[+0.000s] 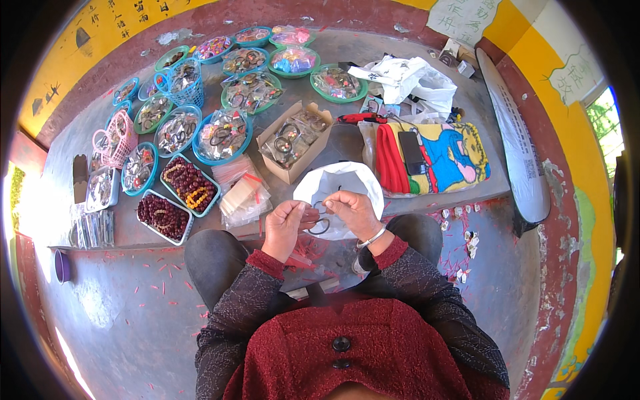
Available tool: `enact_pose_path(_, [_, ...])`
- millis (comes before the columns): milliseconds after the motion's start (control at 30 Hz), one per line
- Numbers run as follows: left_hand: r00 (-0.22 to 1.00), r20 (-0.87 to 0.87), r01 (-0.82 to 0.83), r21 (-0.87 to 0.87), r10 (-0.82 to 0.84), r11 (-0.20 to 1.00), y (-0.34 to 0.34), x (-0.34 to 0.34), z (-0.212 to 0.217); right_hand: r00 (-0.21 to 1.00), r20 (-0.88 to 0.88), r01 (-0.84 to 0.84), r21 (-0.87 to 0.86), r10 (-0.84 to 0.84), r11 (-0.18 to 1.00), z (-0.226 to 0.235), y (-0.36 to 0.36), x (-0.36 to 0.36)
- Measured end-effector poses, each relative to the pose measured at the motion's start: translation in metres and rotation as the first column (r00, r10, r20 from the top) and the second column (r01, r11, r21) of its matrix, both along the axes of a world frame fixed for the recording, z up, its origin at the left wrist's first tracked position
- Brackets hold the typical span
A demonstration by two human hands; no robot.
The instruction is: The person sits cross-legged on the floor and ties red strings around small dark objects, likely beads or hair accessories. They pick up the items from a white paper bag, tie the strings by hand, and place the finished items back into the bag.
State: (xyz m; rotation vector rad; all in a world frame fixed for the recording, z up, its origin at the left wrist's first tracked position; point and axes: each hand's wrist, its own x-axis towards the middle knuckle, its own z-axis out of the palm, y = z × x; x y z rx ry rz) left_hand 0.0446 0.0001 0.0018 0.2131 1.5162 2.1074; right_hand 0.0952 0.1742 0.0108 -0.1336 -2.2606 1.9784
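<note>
Loop, one: dark, thin, cord-like point(327, 229); curved into a rounded ring, upper part partly hidden. Held at the fingers of the left hand point(285, 227) and right hand point(356, 213), hanging just below them.

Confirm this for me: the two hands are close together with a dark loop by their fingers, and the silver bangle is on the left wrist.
Not quite: the head view shows the silver bangle on the wrist of the right hand, not the left. The hands are indeed close together, with a dark loop by their fingers.
</note>
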Motion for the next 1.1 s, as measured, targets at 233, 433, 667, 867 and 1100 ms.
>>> enact_pose_path(233, [0.984,0.118,0.138,-0.030,-0.133,0.990,-0.001,-0.005,0.012,0.984,-0.176,0.018,0.254,0.028,0.967,-0.001,-0.002,0.002])
enact_pose_path(433, [0.989,0.019,0.148,-0.146,-0.146,0.978,0.000,-0.004,0.002,0.968,-0.248,0.042,0.351,0.049,0.935,0.002,-0.009,0.004])
enact_pose_path(667, [0.983,-0.106,0.109,-0.324,-0.150,0.940,-0.003,-0.007,0.022,0.974,-0.229,0.064,0.302,0.007,0.951,0.009,-0.006,0.004])
enact_pose_path(867, [0.990,-0.045,0.105,-0.361,-0.130,0.927,-0.006,-0.009,0.021,0.983,-0.180,0.078,0.263,-0.030,0.962,0.008,-0.005,0.005])
enact_pose_path(1100, [0.992,-0.039,0.097,-0.340,-0.117,0.935,-0.004,-0.007,0.020,0.983,-0.175,0.096,0.214,-0.059,0.972,0.003,-0.002,0.006])
